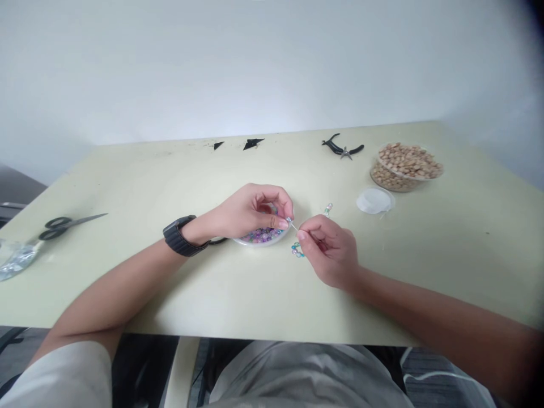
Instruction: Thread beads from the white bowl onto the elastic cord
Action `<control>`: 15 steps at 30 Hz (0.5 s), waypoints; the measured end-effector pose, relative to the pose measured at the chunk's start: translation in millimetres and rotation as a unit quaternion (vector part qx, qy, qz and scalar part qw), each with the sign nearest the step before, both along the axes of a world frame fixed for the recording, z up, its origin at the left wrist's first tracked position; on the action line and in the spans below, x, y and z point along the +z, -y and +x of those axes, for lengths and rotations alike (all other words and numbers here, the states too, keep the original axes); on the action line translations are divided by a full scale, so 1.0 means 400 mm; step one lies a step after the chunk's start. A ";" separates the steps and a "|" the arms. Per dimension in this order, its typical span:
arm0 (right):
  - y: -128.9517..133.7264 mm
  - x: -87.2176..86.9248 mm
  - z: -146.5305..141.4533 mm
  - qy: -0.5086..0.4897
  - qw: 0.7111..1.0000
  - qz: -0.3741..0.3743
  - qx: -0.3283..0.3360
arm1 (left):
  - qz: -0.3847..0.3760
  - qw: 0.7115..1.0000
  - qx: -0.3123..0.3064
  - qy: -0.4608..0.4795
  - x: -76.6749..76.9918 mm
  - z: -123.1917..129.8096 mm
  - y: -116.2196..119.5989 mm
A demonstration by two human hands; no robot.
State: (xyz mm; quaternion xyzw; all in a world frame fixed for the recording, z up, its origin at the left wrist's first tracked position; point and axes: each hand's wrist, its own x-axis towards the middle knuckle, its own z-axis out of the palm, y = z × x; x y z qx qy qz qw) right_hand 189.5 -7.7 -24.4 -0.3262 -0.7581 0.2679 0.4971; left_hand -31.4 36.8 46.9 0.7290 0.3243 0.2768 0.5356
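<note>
I'm watching from the head camera as the left hand (pixel 250 211) is pinching a thin wire (pixel 293 225) between thumb and fingertips, with a small bead at its tip. The right hand (pixel 329 251) is closing on the wire's other side, its fingers curled inward. A strand of beads (pixel 297 250) is curving beneath the right hand's fingertips, with pink beads showing just beyond them. Directly under the left hand, a shallow dish (pixel 255 242) is holding purple and blue loose beads (pixel 262 234).

Beyond the right hand, I'm seeing black-handled pliers (pixel 342 148), a white disc (pixel 374 200) and a clear tub of tan beads (pixel 406 168). Left of the left hand, scissors (pixel 63 228) are lying on the pale green tabletop (pixel 212 294), which is standing against a white wall (pixel 255 68). A black watch (pixel 178 235) is circling the left wrist.
</note>
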 end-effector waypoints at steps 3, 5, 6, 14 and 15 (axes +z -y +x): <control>0.001 0.000 0.000 0.004 1.000 0.007 -0.003 | 0.002 1.000 -0.001 -0.005 0.001 0.001 0.003; 0.002 0.000 0.000 0.001 1.000 0.008 -0.001 | 0.001 1.000 -0.001 -0.010 0.001 0.002 0.004; 0.002 0.000 0.000 -0.001 1.000 0.007 0.000 | 0.001 1.000 -0.002 -0.012 0.001 0.002 0.005; -0.004 -0.004 -0.007 -0.023 0.999 0.023 0.014 | -0.002 1.000 -0.013 -0.019 -0.003 0.002 0.007; -0.004 -0.005 -0.007 -0.027 0.999 0.025 0.016 | -0.002 1.000 -0.014 -0.018 -0.004 0.002 0.006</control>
